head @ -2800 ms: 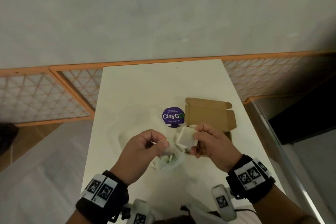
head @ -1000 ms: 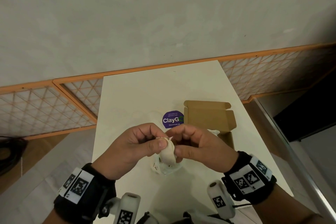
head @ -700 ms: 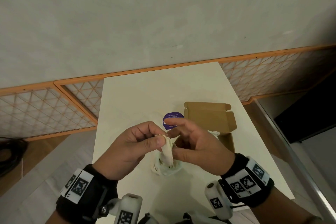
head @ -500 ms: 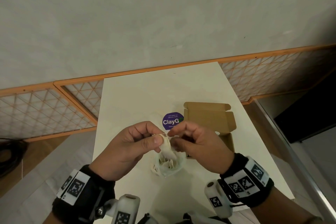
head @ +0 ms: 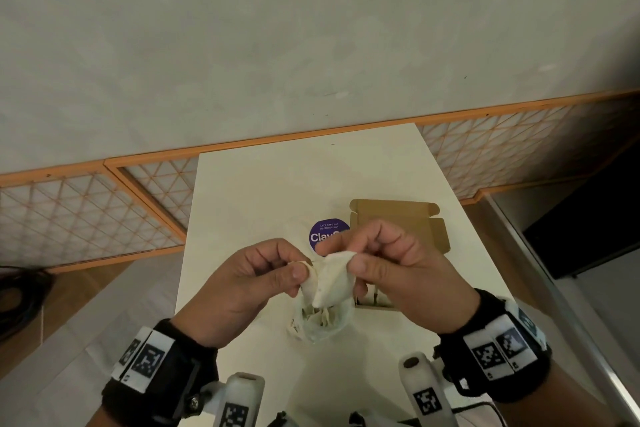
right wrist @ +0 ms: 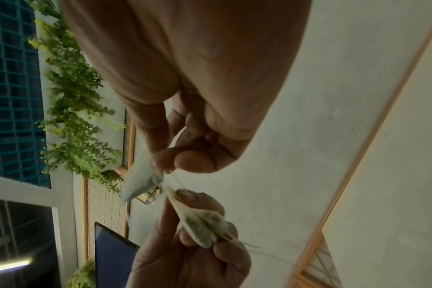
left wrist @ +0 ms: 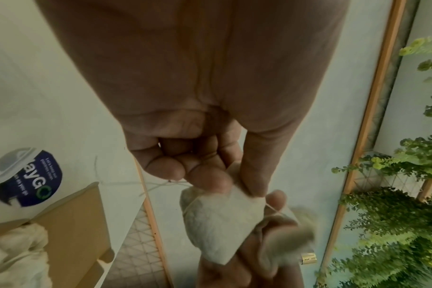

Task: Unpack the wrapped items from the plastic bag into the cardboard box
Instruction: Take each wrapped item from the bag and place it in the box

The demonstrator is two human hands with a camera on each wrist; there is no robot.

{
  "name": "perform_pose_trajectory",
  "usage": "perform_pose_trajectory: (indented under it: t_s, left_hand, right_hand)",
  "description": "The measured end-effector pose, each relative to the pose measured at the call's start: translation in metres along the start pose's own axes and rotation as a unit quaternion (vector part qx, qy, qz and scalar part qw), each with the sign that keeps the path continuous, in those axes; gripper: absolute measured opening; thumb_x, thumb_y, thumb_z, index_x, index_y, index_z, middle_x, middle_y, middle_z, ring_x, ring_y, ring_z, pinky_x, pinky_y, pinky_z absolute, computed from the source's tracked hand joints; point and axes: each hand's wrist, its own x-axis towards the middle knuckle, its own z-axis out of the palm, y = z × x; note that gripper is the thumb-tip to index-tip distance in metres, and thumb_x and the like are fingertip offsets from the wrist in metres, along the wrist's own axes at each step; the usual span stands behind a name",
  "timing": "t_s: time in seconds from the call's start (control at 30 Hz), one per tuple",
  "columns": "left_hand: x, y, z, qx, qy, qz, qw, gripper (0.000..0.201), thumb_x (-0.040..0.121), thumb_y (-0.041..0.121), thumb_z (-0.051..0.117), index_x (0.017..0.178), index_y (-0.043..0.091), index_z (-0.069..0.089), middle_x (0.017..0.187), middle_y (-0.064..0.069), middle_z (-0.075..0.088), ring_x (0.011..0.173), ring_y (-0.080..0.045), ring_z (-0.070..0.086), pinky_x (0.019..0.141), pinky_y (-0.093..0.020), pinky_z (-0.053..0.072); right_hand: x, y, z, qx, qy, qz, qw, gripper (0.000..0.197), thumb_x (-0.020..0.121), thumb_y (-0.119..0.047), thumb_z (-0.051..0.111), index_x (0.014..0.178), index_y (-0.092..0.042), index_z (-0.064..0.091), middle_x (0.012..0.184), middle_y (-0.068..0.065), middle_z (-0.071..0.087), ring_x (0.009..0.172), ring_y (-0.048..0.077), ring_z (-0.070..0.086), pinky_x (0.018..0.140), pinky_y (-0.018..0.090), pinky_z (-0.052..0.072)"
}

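Head view: both hands raised at centre frame, over the plastic bag [head: 320, 322], which sits slumped on the white table [head: 263, 191] with its mouth open and more pale bundles inside. Left hand [head: 242, 282] curled, thumb and forefinger pinching one edge of a wrapped item [head: 330, 279]. Right hand [head: 398, 274] curled too, thumb and fingers nipping the opposite upper corner. Item hangs between them, clear of the bag.

Left wrist view: a thin thread [left wrist: 158, 183] trails from the pinch, so the items look strung or tangled. Right wrist view seems to show a second small packet in the other hand; whether the two are joined I cannot tell.

Cardboard box [head: 398, 222] lies open just behind the right hand, centre-right of frame, purple sticker [head: 325, 234] beside it; white wrapping already inside, seen lower left in the left wrist view.

Risks, as judged:
- Pulling apart may tear the soft wrap.
- A snagged thread could drag the light bag over and spill it.
- A corner pinch is weak; the item may drop short of the box.
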Motion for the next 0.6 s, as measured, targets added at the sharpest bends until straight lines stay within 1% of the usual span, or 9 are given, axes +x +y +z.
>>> perform_pose_trajectory:
  t_s: [0.1, 0.17, 0.23, 0.3, 0.37, 0.47, 0.53, 0.57, 0.6]
  left_hand:
    - [-0.002, -0.004, 0.008, 0.024, -0.013, -0.008, 1.000, 0.014, 0.084, 0.029, 0.079, 0.082, 0.016, 0.074, 0.078, -0.004, 0.065, 0.077, -0.017, 0.058, 0.078, -0.022, 0.050]
    - [-0.005, -0.007, 0.009, 0.051, -0.018, -0.014, 0.998, 0.007, 0.088, 0.021, 0.076, 0.081, 0.020, 0.075, 0.089, 0.004, 0.069, 0.080, -0.028, 0.055, 0.079, -0.024, 0.049]
    - [-0.007, -0.011, 0.007, 0.109, -0.011, -0.024, 0.994, 0.008, 0.087, 0.026, 0.079, 0.087, 0.018, 0.077, 0.109, 0.004, 0.071, 0.092, -0.046, 0.056, 0.084, -0.040, 0.052]
    - [-0.010, -0.015, 0.008, 0.193, 0.014, -0.027, 0.981, 0.011, 0.086, 0.031, 0.083, 0.091, 0.022, 0.080, 0.119, 0.007, 0.070, 0.108, -0.051, 0.058, 0.089, -0.048, 0.052]
    - [-0.012, -0.016, 0.012, 0.227, 0.035, -0.013, 0.973, 0.006, 0.087, 0.032, 0.083, 0.089, 0.026, 0.081, 0.115, 0.010, 0.071, 0.113, -0.045, 0.059, 0.084, -0.043, 0.052]
    - [-0.012, -0.015, 0.020, 0.242, 0.062, 0.045, 0.967, 0.013, 0.086, 0.038, 0.079, 0.090, 0.026, 0.080, 0.120, -0.001, 0.071, 0.114, -0.036, 0.060, 0.078, -0.044, 0.050]
    - [-0.010, -0.014, 0.024, 0.234, 0.094, 0.085, 0.964, 0.013, 0.085, 0.036, 0.078, 0.088, 0.023, 0.080, 0.120, -0.003, 0.071, 0.113, -0.021, 0.063, 0.072, -0.047, 0.047]
    - [-0.008, -0.014, 0.025, 0.225, 0.104, 0.100, 0.964, 0.011, 0.087, 0.032, 0.079, 0.087, 0.021, 0.079, 0.117, -0.005, 0.071, 0.117, -0.010, 0.062, 0.070, -0.047, 0.046]
    - [-0.006, -0.013, 0.028, 0.218, 0.107, 0.109, 0.964, 0.010, 0.088, 0.028, 0.080, 0.085, 0.018, 0.079, 0.113, -0.007, 0.072, 0.127, -0.008, 0.058, 0.068, -0.046, 0.045]
  right_hand:
    - [0.005, 0.006, -0.001, 0.025, 0.065, 0.007, 0.998, 0.003, 0.096, -0.012, 0.066, 0.098, -0.010, 0.066, 0.097, 0.018, 0.073, 0.063, 0.018, 0.058, 0.062, 0.027, 0.051]
    - [0.007, 0.010, -0.003, -0.023, 0.124, 0.018, 0.992, 0.000, 0.099, -0.008, 0.065, 0.098, -0.007, 0.065, 0.082, 0.017, 0.067, 0.062, 0.019, 0.057, 0.059, 0.026, 0.049]
    - [0.008, 0.013, -0.005, -0.096, 0.166, 0.027, 0.981, 0.006, 0.102, -0.003, 0.061, 0.099, -0.007, 0.063, 0.077, 0.016, 0.064, 0.063, 0.019, 0.057, 0.059, 0.023, 0.048]
    - [0.008, 0.019, -0.007, -0.155, 0.187, 0.040, 0.969, 0.007, 0.103, -0.005, 0.059, 0.101, -0.011, 0.062, 0.075, 0.010, 0.067, 0.064, 0.019, 0.056, 0.061, 0.023, 0.049]
    - [0.007, 0.026, -0.008, -0.200, 0.192, 0.058, 0.959, 0.009, 0.103, -0.010, 0.060, 0.105, -0.018, 0.061, 0.074, 0.000, 0.070, 0.062, 0.017, 0.055, 0.063, 0.028, 0.051]
    - [0.002, 0.033, -0.005, -0.236, 0.194, 0.076, 0.949, 0.009, 0.103, -0.014, 0.061, 0.106, -0.023, 0.061, 0.073, 0.002, 0.071, 0.060, 0.014, 0.054, 0.061, 0.028, 0.052]
    - [-0.001, 0.034, -0.004, -0.252, 0.202, 0.082, 0.943, 0.008, 0.102, -0.015, 0.062, 0.105, -0.022, 0.061, 0.070, 0.001, 0.070, 0.058, 0.014, 0.054, 0.057, 0.030, 0.052]
    - [-0.002, 0.035, -0.003, -0.255, 0.203, 0.083, 0.942, 0.007, 0.102, -0.015, 0.062, 0.104, -0.021, 0.062, 0.069, -0.002, 0.070, 0.058, 0.014, 0.055, 0.056, 0.030, 0.052]
    - [-0.002, 0.035, -0.002, -0.256, 0.204, 0.082, 0.941, 0.006, 0.102, -0.015, 0.062, 0.104, -0.021, 0.062, 0.069, -0.004, 0.071, 0.058, 0.013, 0.057, 0.057, 0.031, 0.053]
